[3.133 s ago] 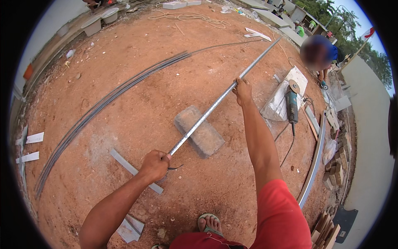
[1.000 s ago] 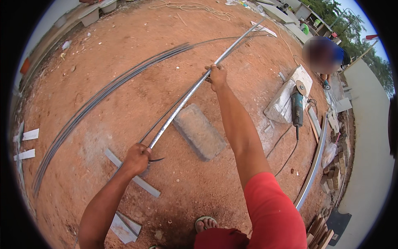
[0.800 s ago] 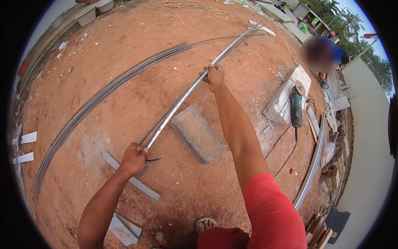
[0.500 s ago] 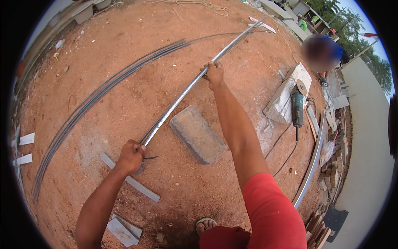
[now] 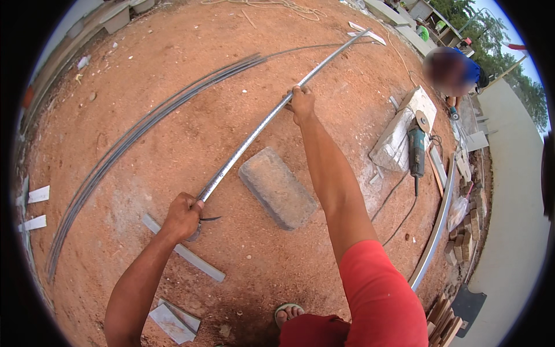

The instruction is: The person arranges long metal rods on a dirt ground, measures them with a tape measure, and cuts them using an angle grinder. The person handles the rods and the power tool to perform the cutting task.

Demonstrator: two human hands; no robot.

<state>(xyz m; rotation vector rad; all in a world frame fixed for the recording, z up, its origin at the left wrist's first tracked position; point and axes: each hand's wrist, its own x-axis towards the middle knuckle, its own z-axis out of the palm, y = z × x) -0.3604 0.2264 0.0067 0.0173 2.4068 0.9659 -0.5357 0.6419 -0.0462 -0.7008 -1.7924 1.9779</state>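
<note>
A long, shiny galvanized metal bar slants across the view from my left hand to the far right, held above the reddish ground. Near its close end my left hand is closed round it. A thin dark tip pokes out beside that fist; what it belongs to is hidden by the fingers. Farther along, my right hand grips the bar with the arm stretched out. Below the bar, between my arms, a grey concrete block lies on the ground.
Several thin dark rods lie to the left. At right, an angle grinder rests against a white sack, its cord trailing on the ground. A person bends over farther back. Cut strips lie near my left arm.
The dark strip that showed along the bar's edge is now mostly out of sight. Both hands keep their grip and have barely shifted.
</note>
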